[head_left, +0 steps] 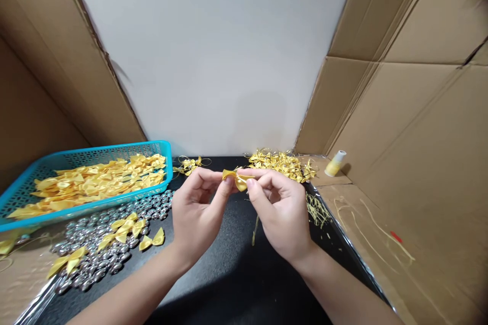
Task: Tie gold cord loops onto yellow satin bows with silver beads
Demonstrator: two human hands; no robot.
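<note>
A small yellow ribbon bow (241,183) is stretched between my two hands above the black tabletop. My left hand (202,213) pinches its left loop between thumb and forefinger. On the other side, my right hand (280,210) pinches the right loop the same way. Something small and pale shows at the bow's middle, too small to make out. A thin yellow thread (254,231) hangs below, beside my right hand. Behind my hands lies a heap of yellow bows with thread (276,161), and a smaller group of bows with thread (188,164) lies to its left.
At left stands a turquoise basket (168,162) full of yellow bows. Silver beads (99,244) spread before it, with loose bows (124,227) on top. A thread spool (335,163) and cut threads (317,209) lie right. Cardboard walls (412,111) flank the black table (229,284).
</note>
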